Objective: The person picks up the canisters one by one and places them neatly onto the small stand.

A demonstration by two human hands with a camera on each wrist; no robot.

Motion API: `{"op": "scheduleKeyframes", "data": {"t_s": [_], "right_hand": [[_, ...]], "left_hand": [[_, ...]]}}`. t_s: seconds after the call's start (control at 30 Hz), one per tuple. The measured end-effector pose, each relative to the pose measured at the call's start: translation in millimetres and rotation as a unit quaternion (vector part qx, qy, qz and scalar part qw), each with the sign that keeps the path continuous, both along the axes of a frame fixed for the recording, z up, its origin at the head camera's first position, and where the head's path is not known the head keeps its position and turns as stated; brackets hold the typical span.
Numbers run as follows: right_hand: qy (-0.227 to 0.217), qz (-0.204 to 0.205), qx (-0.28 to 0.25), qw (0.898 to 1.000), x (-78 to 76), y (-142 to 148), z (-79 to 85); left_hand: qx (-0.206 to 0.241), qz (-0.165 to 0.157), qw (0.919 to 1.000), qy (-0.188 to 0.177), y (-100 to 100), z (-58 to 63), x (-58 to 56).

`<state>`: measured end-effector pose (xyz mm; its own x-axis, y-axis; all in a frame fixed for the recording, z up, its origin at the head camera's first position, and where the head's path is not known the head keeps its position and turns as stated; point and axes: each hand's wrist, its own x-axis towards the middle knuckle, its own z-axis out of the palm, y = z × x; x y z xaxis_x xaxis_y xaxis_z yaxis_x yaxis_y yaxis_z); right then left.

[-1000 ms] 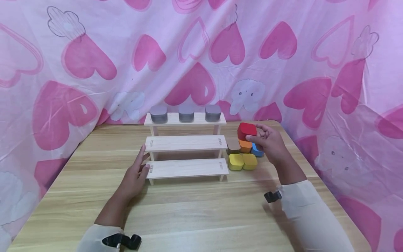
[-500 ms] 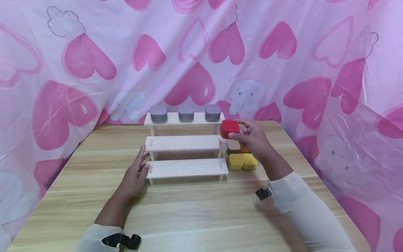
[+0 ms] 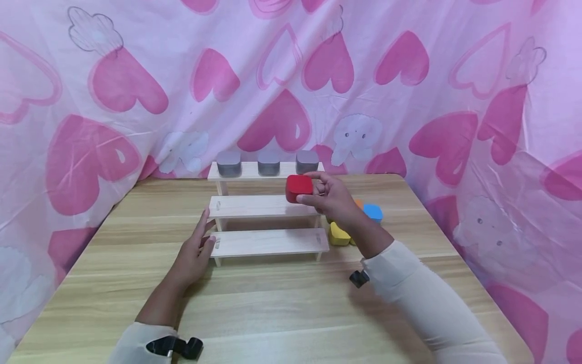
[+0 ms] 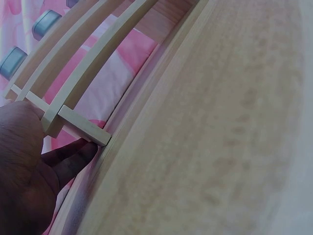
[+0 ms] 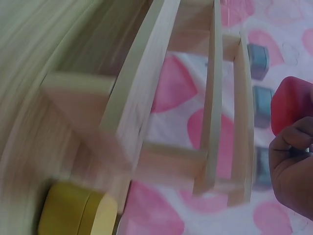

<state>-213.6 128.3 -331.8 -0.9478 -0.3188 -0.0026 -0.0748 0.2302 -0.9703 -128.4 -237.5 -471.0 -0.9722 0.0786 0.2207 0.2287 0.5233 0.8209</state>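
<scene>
A small red rounded-square box [image 3: 298, 188] is pinched between the thumb and fingers of my right hand [image 3: 334, 198]. It is held in the air over the right part of the middle tier of a three-tier pale wooden display rack [image 3: 268, 242]. My left hand [image 3: 193, 255] holds the rack's left end, its thumb at the lowest tier's edge. In the left wrist view, fingers [image 4: 73, 159] of that hand bend against the rack's leg. Three grey boxes [image 3: 269, 164] of similar shape stand spaced along the top tier.
Right of the rack, a yellow box [image 3: 338, 234] and a blue box [image 3: 373, 213] sit on the wooden table [image 3: 273, 313]. An orange box [image 3: 358, 203] shows partly behind my right hand; others there are hidden. A pink heart-patterned cloth [image 3: 282, 65] hangs behind.
My right hand has carried the red box leftward, from above the coloured boxes to over the middle tier. My left hand and the rack have hardly moved.
</scene>
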Motion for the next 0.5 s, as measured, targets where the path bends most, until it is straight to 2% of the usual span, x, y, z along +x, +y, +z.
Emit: {"op": "scheduleKeyframes", "data": {"t_s": [0.2,0.5], "right_hand": [[0.013,0.012,0.028,0.999,-3.2,-28,-2.7],[0.059,0.075,0.021,0.995,-9.6,-73,-15.8]], "left_hand": [[-0.003,-0.004,1.0000,0.004,0,-0.6,-1.7],[-0.006,0.001,0.9998,-0.017,0,2.7,-0.7]]}}
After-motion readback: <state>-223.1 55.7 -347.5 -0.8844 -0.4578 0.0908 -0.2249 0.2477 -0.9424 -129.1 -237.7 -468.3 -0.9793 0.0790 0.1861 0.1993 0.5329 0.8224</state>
